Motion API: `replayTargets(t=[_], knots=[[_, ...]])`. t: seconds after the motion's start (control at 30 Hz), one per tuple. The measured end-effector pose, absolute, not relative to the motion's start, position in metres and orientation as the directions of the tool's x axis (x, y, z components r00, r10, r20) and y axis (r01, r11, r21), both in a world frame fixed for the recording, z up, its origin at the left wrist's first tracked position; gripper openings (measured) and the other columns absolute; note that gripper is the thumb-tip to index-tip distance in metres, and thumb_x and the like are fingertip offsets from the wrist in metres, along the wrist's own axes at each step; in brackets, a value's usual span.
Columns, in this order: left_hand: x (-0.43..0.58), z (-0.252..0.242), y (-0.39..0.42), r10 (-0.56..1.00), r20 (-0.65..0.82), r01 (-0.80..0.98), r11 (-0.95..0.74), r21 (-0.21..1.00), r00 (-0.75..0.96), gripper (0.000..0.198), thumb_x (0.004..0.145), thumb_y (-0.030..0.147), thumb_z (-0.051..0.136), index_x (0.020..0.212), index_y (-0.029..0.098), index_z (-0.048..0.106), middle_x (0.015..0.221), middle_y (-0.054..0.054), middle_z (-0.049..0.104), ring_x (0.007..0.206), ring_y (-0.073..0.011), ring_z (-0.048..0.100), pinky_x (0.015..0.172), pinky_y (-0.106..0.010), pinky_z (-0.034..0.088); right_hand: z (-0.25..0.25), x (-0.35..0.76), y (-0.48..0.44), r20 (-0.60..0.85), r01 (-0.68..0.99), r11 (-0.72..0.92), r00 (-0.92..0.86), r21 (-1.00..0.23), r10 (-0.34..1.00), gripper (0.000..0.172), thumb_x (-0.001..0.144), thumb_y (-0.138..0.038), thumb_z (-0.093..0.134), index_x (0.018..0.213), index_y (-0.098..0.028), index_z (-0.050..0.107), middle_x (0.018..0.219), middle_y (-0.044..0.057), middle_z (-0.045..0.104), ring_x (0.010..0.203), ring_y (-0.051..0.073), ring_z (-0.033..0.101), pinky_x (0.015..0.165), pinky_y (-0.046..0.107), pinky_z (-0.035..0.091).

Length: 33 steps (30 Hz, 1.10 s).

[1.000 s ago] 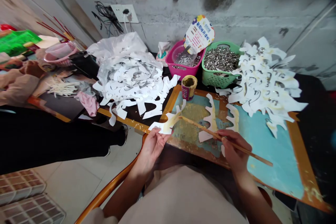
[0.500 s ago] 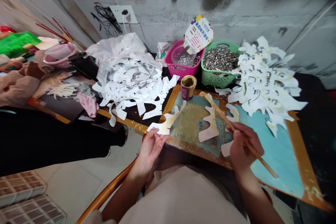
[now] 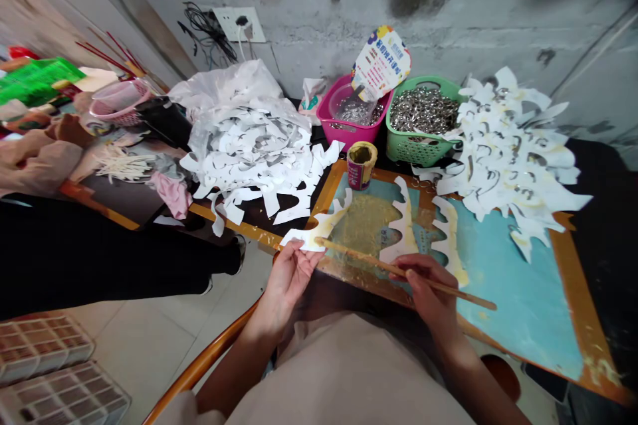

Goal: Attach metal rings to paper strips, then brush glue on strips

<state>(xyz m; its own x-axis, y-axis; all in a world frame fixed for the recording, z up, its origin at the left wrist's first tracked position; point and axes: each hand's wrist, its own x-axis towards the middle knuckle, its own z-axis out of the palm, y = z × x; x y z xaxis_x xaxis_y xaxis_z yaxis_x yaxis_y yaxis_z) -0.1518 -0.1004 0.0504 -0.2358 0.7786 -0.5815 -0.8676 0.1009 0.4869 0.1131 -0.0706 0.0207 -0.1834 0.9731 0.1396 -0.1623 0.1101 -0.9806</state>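
My left hand [image 3: 295, 273] pinches the near end of a white cut-out piece [image 3: 329, 223], which has a yellowish smear along it. In my right hand [image 3: 429, 285] is a long wooden stick [image 3: 369, 257]; its tip lies on that piece, close to my left fingers. Two more white cut-outs with yellowish edges, a middle one [image 3: 401, 226] and a right one [image 3: 448, 229], rest on the blue-green board [image 3: 518, 305]. Beyond them stands a small purple tin [image 3: 359, 176] with a yellow-crusted rim.
A heap of white cut-outs [image 3: 259, 153] spills from a plastic bag at the left. Behind are a pink basket [image 3: 349, 131] and a green basket [image 3: 421, 146] of metal rings. Smeared cut-outs [image 3: 518, 159] pile up at right. A person's dark-clothed leg [image 3: 124, 259] is at left.
My right hand has swung left and brought the stick's tip down from near the tin onto the piece in my left hand. My left hand stays nearly in place.
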Motion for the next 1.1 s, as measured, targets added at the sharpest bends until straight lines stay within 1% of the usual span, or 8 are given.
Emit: replayTargets(t=[0.1, 0.2, 0.37, 0.57, 0.7, 0.9, 0.97, 1.1], knots=[[-0.148, 0.056, -0.099, 0.761, -0.601, -0.866, 0.108, 0.488, -0.243, 0.015, 0.085, 0.003, 0.050, 0.091, 0.015, 0.055, 0.091, -0.010, 0.075, 0.080, -0.0179, 0.076, 0.077, -0.030, 0.064, 0.025, 0.115, -0.065, 0.143, -0.170, 0.111, -0.191, -0.979, 0.971, 0.014, 0.090, -0.025, 0.064, 0.100, -0.024, 0.073, 0.087, 0.003, 0.071, 0.076, 0.018, 0.070, 0.064, 0.031, 0.064], [-0.147, 0.058, -0.099, 0.766, -0.604, -0.875, 0.120, 0.468, -0.218, 0.014, 0.084, 0.002, 0.050, 0.090, 0.013, 0.056, 0.095, -0.013, 0.074, 0.082, -0.0201, 0.076, 0.079, -0.033, 0.064, 0.031, 0.116, -0.061, 0.170, -0.160, 0.143, -0.172, -0.977, 0.970, 0.014, 0.089, -0.025, 0.063, 0.101, -0.024, 0.072, 0.090, 0.004, 0.071, 0.078, 0.019, 0.071, 0.065, 0.031, 0.064], [-0.152, 0.050, -0.101, 0.778, -0.579, -0.864, 0.096, 0.494, -0.244, 0.013, 0.082, 0.003, 0.057, 0.084, 0.016, 0.055, 0.090, -0.010, 0.074, 0.078, -0.0208, 0.076, 0.074, -0.031, 0.064, 0.036, 0.125, -0.053, 0.223, -0.039, 0.222, -0.306, -0.974, 0.926, 0.014, 0.088, -0.025, 0.064, 0.099, -0.023, 0.073, 0.088, 0.003, 0.073, 0.075, 0.018, 0.070, 0.065, 0.028, 0.061], [-0.146, 0.048, -0.101, 0.779, -0.590, -0.864, 0.133, 0.486, -0.212, 0.014, 0.083, 0.003, 0.055, 0.095, 0.010, 0.058, 0.106, -0.018, 0.074, 0.094, -0.0251, 0.075, 0.090, -0.039, 0.061, 0.029, 0.139, -0.045, 0.258, -0.109, 0.252, -0.047, -0.962, 0.965, 0.014, 0.082, -0.023, 0.068, 0.095, -0.022, 0.074, 0.079, 0.003, 0.072, 0.068, 0.020, 0.068, 0.060, 0.031, 0.057], [-0.144, 0.051, -0.099, 0.790, -0.569, -0.873, 0.090, 0.479, -0.230, 0.014, 0.083, 0.003, 0.055, 0.092, 0.014, 0.058, 0.104, -0.014, 0.075, 0.095, -0.0238, 0.075, 0.096, -0.044, 0.058, 0.038, 0.128, -0.052, 0.286, -0.060, 0.282, -0.092, -0.958, 0.954, 0.014, 0.084, -0.026, 0.067, 0.096, -0.022, 0.074, 0.084, 0.005, 0.074, 0.073, 0.021, 0.070, 0.062, 0.032, 0.059], [-0.151, 0.052, -0.097, 0.752, -0.605, -0.860, 0.102, 0.500, -0.262, 0.013, 0.085, 0.002, 0.052, 0.086, 0.015, 0.057, 0.086, -0.008, 0.075, 0.074, -0.0170, 0.075, 0.078, -0.029, 0.063, 0.042, 0.124, -0.053, 0.305, 0.012, 0.321, -0.276, -0.947, 0.912, 0.014, 0.088, -0.025, 0.063, 0.097, -0.024, 0.074, 0.088, 0.004, 0.074, 0.077, 0.019, 0.071, 0.064, 0.029, 0.059], [-0.151, 0.054, -0.096, 0.747, -0.611, -0.865, 0.099, 0.492, -0.262, 0.015, 0.086, 0.002, 0.050, 0.090, 0.014, 0.058, 0.091, -0.010, 0.076, 0.080, -0.0187, 0.076, 0.082, -0.031, 0.063, 0.039, 0.132, -0.050, 0.314, 0.060, 0.334, -0.225, -0.941, 0.922, 0.013, 0.088, -0.025, 0.064, 0.095, -0.024, 0.074, 0.086, 0.003, 0.074, 0.075, 0.019, 0.070, 0.063, 0.029, 0.058], [-0.147, 0.061, -0.092, 0.746, -0.609, -0.889, 0.051, 0.454, -0.269, 0.021, 0.083, 0.000, 0.048, 0.096, 0.011, 0.060, 0.100, -0.013, 0.076, 0.091, -0.0213, 0.076, 0.092, -0.034, 0.060, 0.037, 0.144, -0.048, 0.380, 0.173, 0.371, 0.024, -0.913, 0.925, 0.012, 0.086, -0.024, 0.066, 0.093, -0.023, 0.076, 0.086, 0.004, 0.074, 0.074, 0.019, 0.069, 0.064, 0.030, 0.057]])
